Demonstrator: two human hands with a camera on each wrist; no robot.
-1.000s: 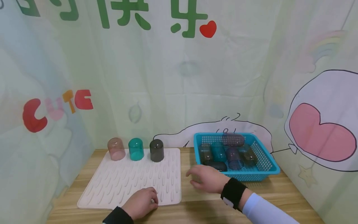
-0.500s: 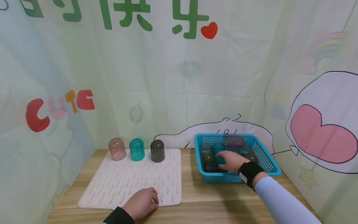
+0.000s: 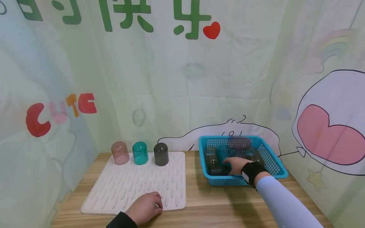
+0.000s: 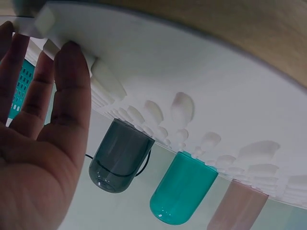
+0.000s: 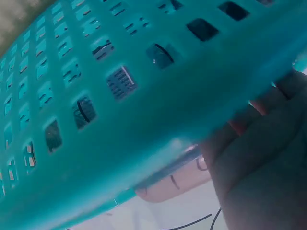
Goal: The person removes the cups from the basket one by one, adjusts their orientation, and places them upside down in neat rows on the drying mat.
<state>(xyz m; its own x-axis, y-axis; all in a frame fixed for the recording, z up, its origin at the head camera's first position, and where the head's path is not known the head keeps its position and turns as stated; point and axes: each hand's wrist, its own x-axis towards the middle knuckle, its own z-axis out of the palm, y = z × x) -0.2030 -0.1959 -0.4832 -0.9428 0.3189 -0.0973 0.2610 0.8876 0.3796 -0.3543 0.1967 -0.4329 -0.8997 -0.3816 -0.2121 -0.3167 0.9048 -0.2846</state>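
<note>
My right hand (image 3: 237,165) reaches over the front rim of a blue plastic basket (image 3: 225,181), its fingers down among tumblers lying inside. A dark tumbler (image 3: 217,170) and a teal tumbler (image 3: 222,152) are nearest to it. In the right wrist view the basket wall (image 5: 144,110) hides the fingertips, and I cannot tell whether they grip a tumbler. My left hand (image 3: 144,207) rests at the front edge of a white ridged mat (image 3: 137,185), fingers loosely bent and holding nothing. Pink (image 3: 120,154), teal (image 3: 140,153) and grey (image 3: 161,154) tumblers stand upside down along the mat's back edge.
More tumblers lie on their sides in the basket, among them a purple one (image 3: 239,143) at the back and a brownish one (image 3: 211,155) at the left. Mat and basket share a wooden table (image 3: 205,209), with a printed curtain (image 3: 182,79) behind.
My right hand has moved from beside the basket's front left corner, rightward over its rim, then lower among the tumblers. The left hand has stayed at the mat's front edge.
</note>
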